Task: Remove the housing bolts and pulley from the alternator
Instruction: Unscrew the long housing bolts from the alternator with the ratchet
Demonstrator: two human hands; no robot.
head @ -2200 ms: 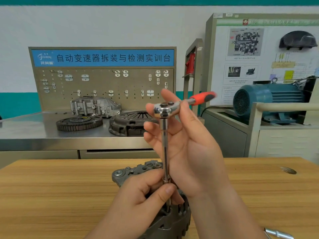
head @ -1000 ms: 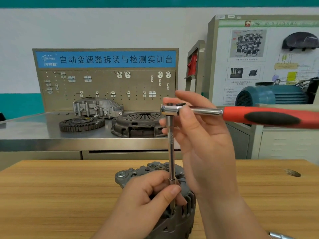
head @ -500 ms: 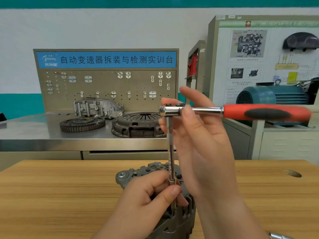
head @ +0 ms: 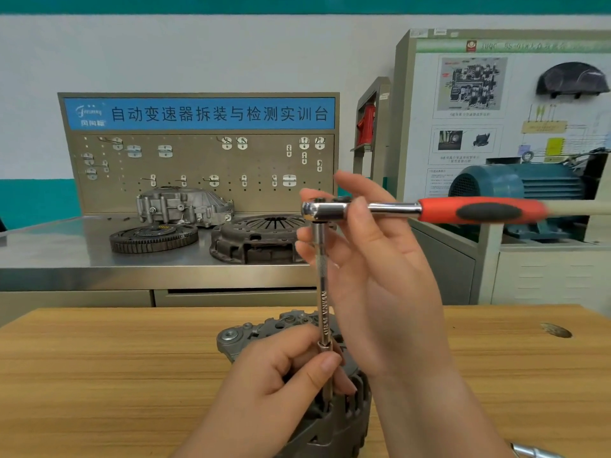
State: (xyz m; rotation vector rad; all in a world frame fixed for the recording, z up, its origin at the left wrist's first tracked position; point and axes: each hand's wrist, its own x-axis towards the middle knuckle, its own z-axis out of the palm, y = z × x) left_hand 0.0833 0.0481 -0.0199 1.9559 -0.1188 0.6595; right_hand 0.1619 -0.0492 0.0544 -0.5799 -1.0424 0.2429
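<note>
one grey ribbed alternator (head: 355, 421), ratchet (head: 327, 211) with extension (head: 322, 292) upright above

Open wooden table (head: 99, 375) flanked the alternator (head: 347, 421) on both sides; upright extension bar (head: 322, 292) and level ratchet (head: 429, 210) barred the space above.

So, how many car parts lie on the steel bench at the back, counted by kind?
Toothed flywheel: 1
Clutch cover: 1
Cast aluminium housing: 1
Total: 3
</note>
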